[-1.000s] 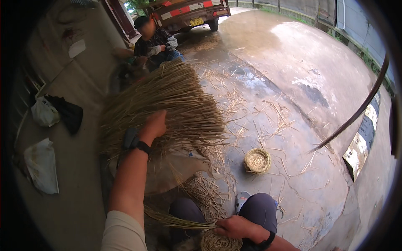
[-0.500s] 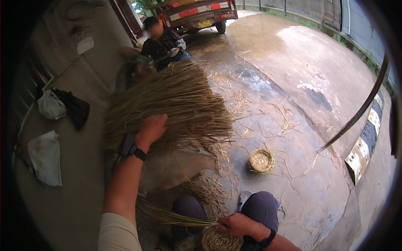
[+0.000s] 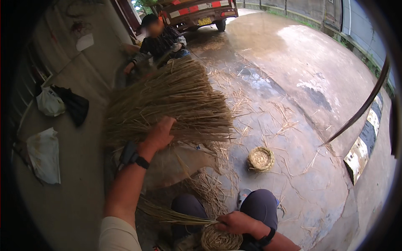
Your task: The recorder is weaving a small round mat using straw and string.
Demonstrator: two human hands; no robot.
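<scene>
A large heap of dry straw (image 3: 184,98) lies ahead of me to the left, its cut ends facing right. My left hand (image 3: 161,133) is at the heap's near side, fingers curled in on some straw stalks; the fingertips are partly hidden. Low in the view, my right hand (image 3: 236,222) pinches a bunch of long straw strands (image 3: 178,216) that trails off to the left. Just under that hand, a round woven straw piece (image 3: 221,240) sits at my knees, partly cut off by the lower edge.
A small woven straw basket (image 3: 261,159) stands on the concrete to the right among loose straw. Beyond the heap sits another person (image 3: 161,44), before a parked cargo vehicle (image 3: 197,14). White and black bags (image 3: 51,102) lie left; a black-and-white kerb strip (image 3: 364,144) lies right.
My left hand has shifted slightly right along the heap's near side. The other person's hand has come into sight behind the straw. My right hand stays on the strands.
</scene>
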